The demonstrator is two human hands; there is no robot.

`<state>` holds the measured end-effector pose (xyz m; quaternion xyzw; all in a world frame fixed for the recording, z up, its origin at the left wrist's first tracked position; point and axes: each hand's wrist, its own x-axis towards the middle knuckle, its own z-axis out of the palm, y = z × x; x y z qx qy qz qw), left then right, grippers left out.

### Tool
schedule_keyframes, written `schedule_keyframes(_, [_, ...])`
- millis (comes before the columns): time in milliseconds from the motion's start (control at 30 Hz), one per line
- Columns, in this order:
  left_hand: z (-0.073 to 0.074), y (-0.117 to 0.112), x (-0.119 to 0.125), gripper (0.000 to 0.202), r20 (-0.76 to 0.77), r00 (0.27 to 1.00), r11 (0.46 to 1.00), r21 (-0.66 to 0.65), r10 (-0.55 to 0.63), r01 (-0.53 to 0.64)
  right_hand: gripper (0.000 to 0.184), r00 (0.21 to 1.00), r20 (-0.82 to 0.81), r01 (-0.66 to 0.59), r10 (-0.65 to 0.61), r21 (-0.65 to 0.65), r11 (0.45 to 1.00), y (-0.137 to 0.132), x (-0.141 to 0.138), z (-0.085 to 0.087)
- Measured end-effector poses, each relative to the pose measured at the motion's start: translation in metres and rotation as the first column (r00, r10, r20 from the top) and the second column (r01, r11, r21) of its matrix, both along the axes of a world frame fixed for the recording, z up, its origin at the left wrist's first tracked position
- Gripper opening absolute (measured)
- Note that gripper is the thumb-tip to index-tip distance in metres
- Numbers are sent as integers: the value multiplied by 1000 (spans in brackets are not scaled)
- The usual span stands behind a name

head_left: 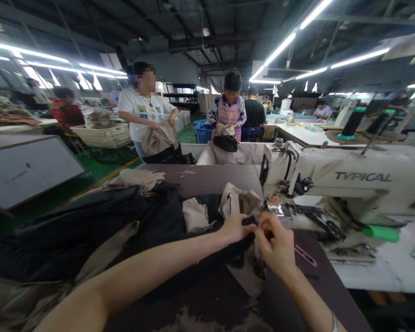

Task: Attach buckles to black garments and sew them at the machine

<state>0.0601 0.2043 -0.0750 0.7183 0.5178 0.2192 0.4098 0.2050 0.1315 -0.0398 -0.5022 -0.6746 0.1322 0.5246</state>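
Note:
A black and beige garment (134,221) lies spread over the dark work table (214,177) in front of me. My left hand (234,228) pinches a black edge of that fabric, fingers closed on it. My right hand (275,242) is closed on the same fabric just to the right, right beside the left hand. Both hands sit just in front of the needle area of a white sewing machine (349,182) marked TYPICAL, which stands to the right.
Pink thread snips (306,256) lie on the table right of my right hand. A green lever (380,233) sticks out under the machine. Two people (148,115) handle beige cloth beyond the table, near a cloth bin (224,154). White tables stand left and right.

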Motion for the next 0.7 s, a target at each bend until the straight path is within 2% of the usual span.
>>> schedule_keyframes(67, [5, 14, 6, 37, -7, 999, 999, 9, -39, 39, 2, 998, 60, -14, 14, -3, 1000, -13, 6, -12])
schedule_keyframes(133, [6, 14, 0, 39, -23, 994, 994, 1, -108, 108, 6, 997, 74, -9, 10, -21, 1000, -20, 14, -22])
schedule_keyframes(200, [2, -3, -15, 37, -44, 978, 979, -20, -206, 205, 31, 996, 87, -20, 23, -35, 999, -22, 23, -28])
schedule_keyframes(267, [-3, -31, -37, 31, -77, 942, 945, -55, -326, 323, 54, 971, 215, -98, 104, -35, 995, -20, 29, -34])
schedule_keyframes(333, [-4, -57, -61, 28, -113, 900, 906, -92, -422, 413, 54, 866, 432, -257, 251, -47, 965, -17, 32, -38])
schedule_keyframes(400, [3, -70, -79, 29, -135, 873, 882, -115, -469, 456, 36, 748, 561, -382, 355, -73, 921, -15, 34, -39])
schedule_keyframes(433, [11, -70, -85, 29, -145, 873, 885, -107, -465, 454, 23, 728, 575, -407, 373, -75, 910, -14, 36, -38])
schedule_keyframes(467, [21, -65, -86, 30, -156, 883, 897, -81, -443, 435, 11, 741, 566, -399, 362, -63, 915, -12, 38, -34])
schedule_keyframes(500, [35, -58, -85, 29, -166, 901, 915, -35, -402, 402, 9, 775, 545, -360, 322, -39, 932, -10, 40, -29])
schedule_keyframes(600, [83, -27, -64, 29, -171, 963, 952, 190, -209, 240, 22, 890, 449, -128, 73, 93, 987, 3, 43, -4])
schedule_keyframes(633, [98, -17, -55, 28, -165, 975, 943, 276, -146, 188, 23, 916, 400, -30, -30, 143, 989, 10, 41, 6])
schedule_keyframes(667, [110, -8, -46, 27, -177, 982, 904, 407, -65, 133, 23, 928, 349, 65, -127, 184, 981, 17, 39, 15])
schedule_keyframes(700, [117, 0, -38, 27, -180, 984, 868, 485, -14, 101, 25, 930, 306, 142, -205, 214, 966, 24, 36, 22])
